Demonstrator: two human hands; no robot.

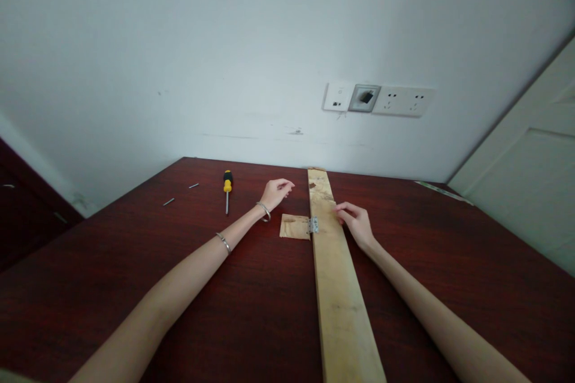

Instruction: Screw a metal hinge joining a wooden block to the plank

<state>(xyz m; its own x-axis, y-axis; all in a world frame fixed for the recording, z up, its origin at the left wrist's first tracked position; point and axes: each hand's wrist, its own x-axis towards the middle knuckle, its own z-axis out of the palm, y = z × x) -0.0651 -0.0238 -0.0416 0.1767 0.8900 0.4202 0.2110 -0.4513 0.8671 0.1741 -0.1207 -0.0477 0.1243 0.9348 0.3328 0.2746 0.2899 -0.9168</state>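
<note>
A long pale wooden plank (336,275) lies on the dark red table (135,263), running from the wall toward me. A small square wooden piece (294,226) sits against its left edge, joined by a small metal hinge (313,225). My right hand (356,221) rests at the plank's right edge beside the hinge, fingers curled and touching the wood. My left hand (275,191) hovers just above and left of the small piece, fingers loosely curled, nothing visible in them. A yellow-and-black screwdriver (227,187) lies left of that hand.
Two small dark screws (169,201) (193,185) lie on the table at the far left. A white wall with sockets and a switch plate (380,99) rises behind the table. A pale door (530,173) stands at the right.
</note>
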